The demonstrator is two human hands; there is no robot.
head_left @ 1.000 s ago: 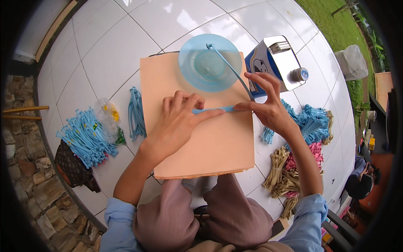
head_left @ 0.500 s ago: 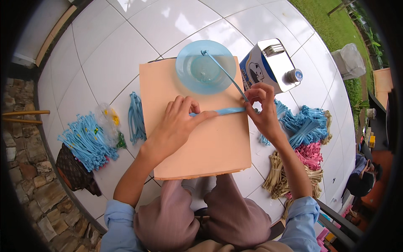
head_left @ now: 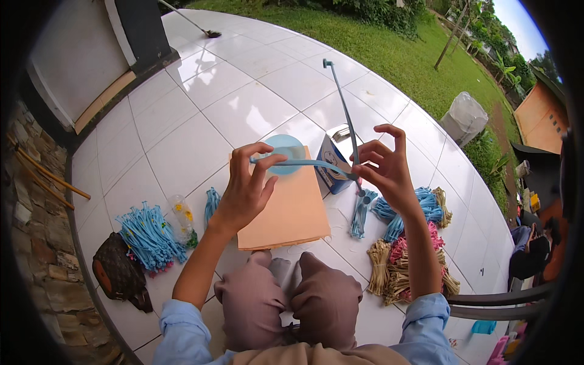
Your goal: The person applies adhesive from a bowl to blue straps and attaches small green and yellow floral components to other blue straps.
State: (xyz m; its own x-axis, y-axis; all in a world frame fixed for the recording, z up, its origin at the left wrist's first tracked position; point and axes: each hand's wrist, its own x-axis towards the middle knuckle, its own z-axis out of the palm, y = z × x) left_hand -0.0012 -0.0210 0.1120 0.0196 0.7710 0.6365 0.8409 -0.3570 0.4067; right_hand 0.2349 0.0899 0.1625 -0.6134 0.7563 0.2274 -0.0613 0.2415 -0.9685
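Strip [head_left: 310,162] is spanning the space between the hands, above the board [head_left: 283,213]. Right hand [head_left: 392,173] is pinching it between thumb and finger, other fingers spreading; left hand [head_left: 237,198] is holding its left end in bent fingers, thumb standing apart. Both forearms [head_left: 204,264] are reaching forward. Compared with half a second ago, strip and hands are hovering higher over the board.

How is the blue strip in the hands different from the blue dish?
The blue strip is long and thin, but the blue dish is round and wide. The strip is up between the left hand and right hand, while the dish rests on the peach board. Both are blue.
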